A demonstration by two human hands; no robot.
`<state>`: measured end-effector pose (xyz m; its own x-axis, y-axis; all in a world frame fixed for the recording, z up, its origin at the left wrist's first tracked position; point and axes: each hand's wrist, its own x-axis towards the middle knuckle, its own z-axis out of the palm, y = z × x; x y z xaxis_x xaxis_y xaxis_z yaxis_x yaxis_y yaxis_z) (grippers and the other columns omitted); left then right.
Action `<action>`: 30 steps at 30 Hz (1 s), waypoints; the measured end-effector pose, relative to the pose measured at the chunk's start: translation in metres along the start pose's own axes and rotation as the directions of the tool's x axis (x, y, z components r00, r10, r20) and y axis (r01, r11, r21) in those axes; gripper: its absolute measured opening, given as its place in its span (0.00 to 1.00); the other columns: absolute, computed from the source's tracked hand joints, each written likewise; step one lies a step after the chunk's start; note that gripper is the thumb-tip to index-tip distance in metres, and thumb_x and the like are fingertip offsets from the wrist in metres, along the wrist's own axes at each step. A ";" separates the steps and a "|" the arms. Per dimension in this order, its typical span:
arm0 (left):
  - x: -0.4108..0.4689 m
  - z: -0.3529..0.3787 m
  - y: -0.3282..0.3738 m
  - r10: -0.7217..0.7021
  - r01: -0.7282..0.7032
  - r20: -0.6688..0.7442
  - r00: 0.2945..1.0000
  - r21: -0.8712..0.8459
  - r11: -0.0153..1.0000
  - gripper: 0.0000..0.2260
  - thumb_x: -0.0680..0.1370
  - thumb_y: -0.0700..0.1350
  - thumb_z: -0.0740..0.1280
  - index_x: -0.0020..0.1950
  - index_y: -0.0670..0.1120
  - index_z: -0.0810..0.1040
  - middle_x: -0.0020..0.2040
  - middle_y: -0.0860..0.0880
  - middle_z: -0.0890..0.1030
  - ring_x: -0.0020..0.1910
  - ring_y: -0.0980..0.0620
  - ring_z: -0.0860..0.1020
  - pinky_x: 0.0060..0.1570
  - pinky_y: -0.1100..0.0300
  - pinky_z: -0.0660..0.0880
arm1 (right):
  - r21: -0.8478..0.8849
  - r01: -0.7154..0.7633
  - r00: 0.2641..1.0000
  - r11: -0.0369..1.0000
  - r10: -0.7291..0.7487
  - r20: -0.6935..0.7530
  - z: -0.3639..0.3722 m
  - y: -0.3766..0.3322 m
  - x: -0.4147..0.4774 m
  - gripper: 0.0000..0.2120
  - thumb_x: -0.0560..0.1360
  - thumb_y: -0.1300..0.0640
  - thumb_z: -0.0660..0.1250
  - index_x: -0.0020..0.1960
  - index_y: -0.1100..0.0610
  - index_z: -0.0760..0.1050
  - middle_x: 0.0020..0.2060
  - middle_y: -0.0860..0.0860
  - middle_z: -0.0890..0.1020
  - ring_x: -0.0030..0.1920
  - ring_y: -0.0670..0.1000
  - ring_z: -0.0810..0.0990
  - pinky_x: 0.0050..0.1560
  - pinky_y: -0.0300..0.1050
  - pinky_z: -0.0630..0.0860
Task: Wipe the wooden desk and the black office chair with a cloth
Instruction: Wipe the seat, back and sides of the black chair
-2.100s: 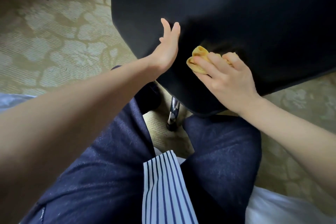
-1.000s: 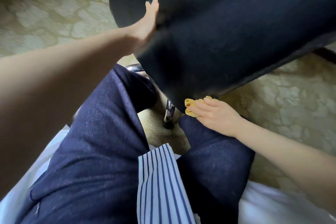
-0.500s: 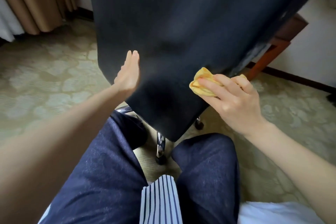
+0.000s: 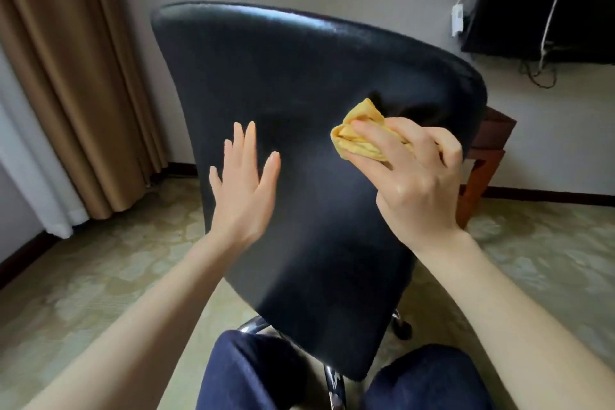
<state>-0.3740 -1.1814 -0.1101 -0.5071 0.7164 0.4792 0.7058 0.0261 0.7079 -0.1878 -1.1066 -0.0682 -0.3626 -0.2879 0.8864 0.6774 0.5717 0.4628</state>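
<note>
A: The grip?
B: The right hand (image 4: 419, 183) has its fingers curled round the cloth (image 4: 356, 140) and presses it on the chair (image 4: 299, 76) back, upper right.
A: The other?
B: The left hand (image 4: 243, 186) is flat on the chair back beside it, fingers straight and spread.
A: The desk?
B: The desk (image 4: 486, 156) is behind the chair on the right, mostly hidden.

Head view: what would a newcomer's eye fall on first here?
The big black chair back fills the middle of the view. Right of centre, the right hand grips a bunched yellow cloth against it, while the left hand lies flat on it further left. Tan curtains hang at the far left.
</note>
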 end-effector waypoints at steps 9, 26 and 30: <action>0.074 -0.064 0.070 0.313 -0.285 -0.169 0.935 0.173 0.943 0.37 0.74 0.39 0.63 0.78 0.52 0.46 0.78 0.53 0.43 0.77 0.50 0.41 0.70 0.44 0.37 | 0.006 -0.161 0.973 0.987 0.160 -0.167 0.012 -0.003 0.065 0.13 0.81 0.60 0.60 0.54 0.49 0.83 0.55 0.48 0.82 0.58 0.51 0.74 0.60 0.49 0.67; 0.065 -0.082 0.107 0.577 -0.529 0.021 0.817 0.428 0.733 0.32 0.69 0.27 0.58 0.71 0.47 0.68 0.69 0.48 0.70 0.67 0.42 0.62 0.70 0.39 0.52 | -0.113 -0.647 0.757 0.754 0.619 -0.210 -0.005 0.047 0.021 0.20 0.78 0.68 0.60 0.66 0.53 0.74 0.65 0.56 0.75 0.63 0.58 0.74 0.60 0.52 0.69; 0.059 -0.079 0.103 0.648 -0.627 0.035 0.761 0.296 0.721 0.33 0.70 0.27 0.60 0.72 0.49 0.67 0.70 0.52 0.69 0.69 0.48 0.62 0.70 0.36 0.48 | 0.256 -0.870 0.385 0.422 0.905 -0.183 0.000 0.053 0.018 0.24 0.79 0.67 0.55 0.73 0.57 0.63 0.72 0.58 0.64 0.72 0.53 0.63 0.71 0.49 0.62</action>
<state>-0.3706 -1.1920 0.0321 0.0884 0.5863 0.8053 0.9731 -0.2235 0.0559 -0.1588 -1.0816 -0.0281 0.5905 0.2655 0.7621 0.4371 0.6886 -0.5786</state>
